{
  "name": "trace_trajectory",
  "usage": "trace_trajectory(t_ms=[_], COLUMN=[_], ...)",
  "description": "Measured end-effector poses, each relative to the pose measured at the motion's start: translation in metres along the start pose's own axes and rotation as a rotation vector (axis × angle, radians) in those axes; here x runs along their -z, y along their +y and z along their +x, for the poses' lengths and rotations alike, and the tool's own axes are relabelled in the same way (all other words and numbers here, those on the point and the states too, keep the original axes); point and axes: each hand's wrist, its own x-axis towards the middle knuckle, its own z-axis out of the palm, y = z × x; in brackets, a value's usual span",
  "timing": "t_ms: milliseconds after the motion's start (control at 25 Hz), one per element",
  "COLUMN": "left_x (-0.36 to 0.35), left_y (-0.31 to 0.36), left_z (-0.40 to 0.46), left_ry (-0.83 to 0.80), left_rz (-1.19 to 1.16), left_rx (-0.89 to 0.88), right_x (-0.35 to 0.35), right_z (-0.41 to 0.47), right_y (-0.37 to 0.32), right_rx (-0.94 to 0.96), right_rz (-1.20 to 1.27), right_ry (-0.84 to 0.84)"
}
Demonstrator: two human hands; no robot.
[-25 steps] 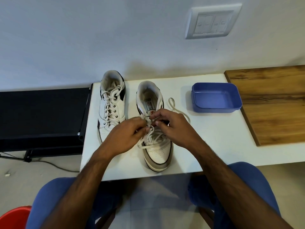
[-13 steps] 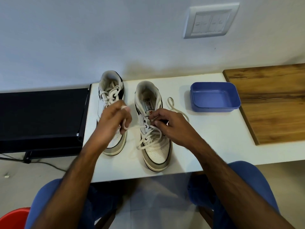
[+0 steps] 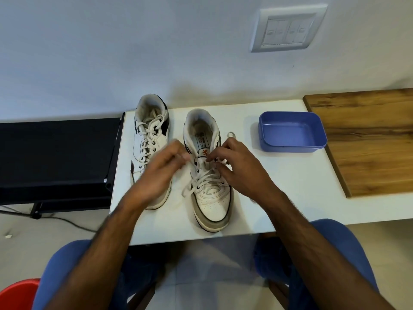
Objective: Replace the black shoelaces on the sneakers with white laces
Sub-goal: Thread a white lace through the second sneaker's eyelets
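Two white sneakers stand on the white table (image 3: 279, 198), toes toward me. The left sneaker (image 3: 149, 139) is laced to the top with white lace. The right sneaker (image 3: 211, 204) has a white lace (image 3: 202, 178) crossed through its lower eyelets, and its upper eyelets are bare. My left hand (image 3: 161, 175), blurred by motion, is pinched on the lace at that shoe's left eyelets. My right hand (image 3: 239, 171) pinches the lace at the right eyelets. A loop of lace (image 3: 231, 134) shows behind this hand. No black lace is in view.
A blue plastic tray (image 3: 321, 130) sits right of the shoes. A wooden board (image 3: 368, 142) lies over the table's right end. A black bench (image 3: 55, 153) butts against the left edge. A red object (image 3: 17, 294) is on the floor at the lower left.
My left hand drew the lace out to the left over the left sneaker, then came back to the right sneaker's eyelets. My right hand stayed on the shoe.
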Motion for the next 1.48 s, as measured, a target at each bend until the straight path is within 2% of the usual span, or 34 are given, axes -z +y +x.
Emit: trace_trajectory(t_ms=[80, 160, 280, 400, 440, 520, 600, 640, 680, 720, 800, 880, 960, 1080, 1160, 1320, 1400, 1480], left_x=[0.014, 0.023, 0.017, 0.007, 0.004, -0.001, -0.003, -0.002, -0.001, 0.001, 0.010, 0.019, 0.018, 0.010, 0.009, 0.016, 0.016, 0.015], left_y=[0.018, 0.026, 0.018, 0.001, -0.004, -0.007, -0.009, -0.009, -0.009, -0.005, 0.005, 0.008, 0.009, 0.017, 0.020, 0.012, 0.011, 0.011], left_z=[0.001, 0.001, 0.000, -0.004, -0.005, -0.007, -0.005, -0.004, -0.003, -0.005, -0.005, -0.005, -0.004, -0.002, -0.004, -0.007, -0.009, -0.009], left_ry=[0.229, 0.310, 0.196, -0.112, -0.169, -0.204, -0.198, -0.200, -0.185, -0.144, 0.054, 0.189, 0.250, 0.265, 0.276, 0.372, 0.380, 0.320], left_rz=[-0.511, -0.614, -0.290, 0.311, 0.523, 0.834, 0.930, 0.850, 0.633, 0.309, -0.289, -0.503, -0.479, -0.153, -0.023, 0.295, 0.357, 0.362], left_rx=[-0.011, -0.052, 0.032, 0.090, 0.089, 0.051, -0.006, -0.020, -0.011, 0.007, -0.025, -0.082, -0.075, -0.035, -0.050, -0.170, -0.209, -0.213], right_x=[0.002, 0.002, 0.003, 0.002, 0.002, 0.002, 0.002, 0.003, 0.003, 0.004, 0.005, 0.006, 0.005, 0.003, 0.004, 0.010, 0.009, 0.008], right_z=[0.001, 0.002, 0.001, 0.001, 0.002, 0.002, 0.001, 0.001, 0.001, 0.001, 0.000, 0.000, 0.001, 0.001, 0.002, 0.001, 0.001, 0.000], right_y=[0.000, 0.000, 0.001, 0.001, 0.001, 0.001, 0.001, 0.000, 0.000, 0.000, -0.001, -0.002, -0.002, 0.001, 0.004, 0.003, -0.002, -0.009], right_rx=[-0.013, -0.013, -0.025, -0.027, -0.028, -0.029, -0.030, -0.032, -0.036, -0.043, -0.053, -0.049, -0.044, -0.033, -0.031, -0.077, -0.073, -0.044], right_rz=[0.033, 0.037, 0.074, 0.096, 0.099, 0.102, 0.096, 0.091, 0.089, 0.091, 0.101, 0.108, 0.112, 0.125, 0.168, 0.321, 0.367, 0.401], right_ry=[-0.020, -0.037, -0.040, -0.039, -0.039, -0.038, -0.041, -0.043, -0.047, -0.048, -0.045, -0.046, -0.059, -0.069, -0.057, 0.008, 0.014, 0.014])
